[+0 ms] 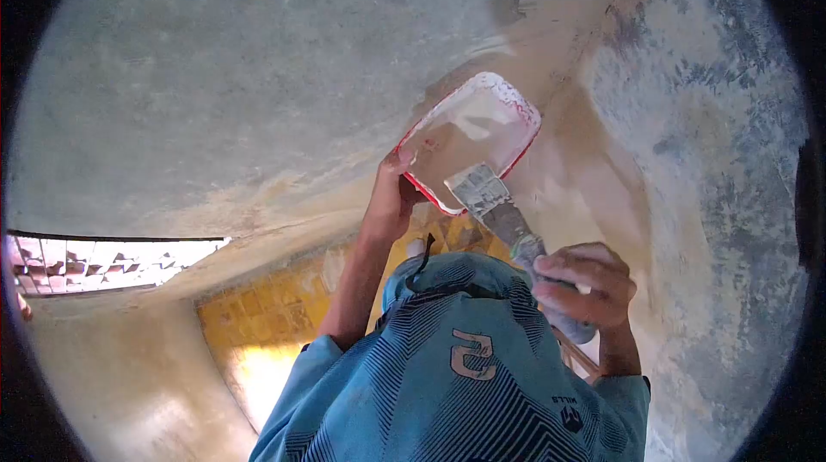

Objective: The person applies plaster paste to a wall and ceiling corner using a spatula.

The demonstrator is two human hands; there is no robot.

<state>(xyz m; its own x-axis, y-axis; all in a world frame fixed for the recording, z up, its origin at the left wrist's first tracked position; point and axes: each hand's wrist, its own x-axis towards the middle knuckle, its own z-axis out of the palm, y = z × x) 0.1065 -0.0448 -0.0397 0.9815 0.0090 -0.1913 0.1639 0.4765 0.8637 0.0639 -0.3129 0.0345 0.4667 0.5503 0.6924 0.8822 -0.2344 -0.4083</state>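
My left hand (pixel 400 187) grips the near left edge of a red rectangular tray (pixel 527 139), whose inside is coated in whitish plaster. My right hand (pixel 594 281) is wrapped round the handle of a putty knife (pixel 503 217). The knife's broad blade, smeared with pale residue, points up and left and overlaps the tray's near rim in this view. Smooth plaster (pixel 465 135) lies across the bottom of the tray, with a thicker crust on the far rim.
A grey plastered wall (pixel 258 75) spreads across the upper left. Another patchy wall (pixel 705 118) meets it at a corner on the right. Yellow floor tiles (pixel 267 316) show below, and a barred window opening (pixel 103 264) is at the far left.
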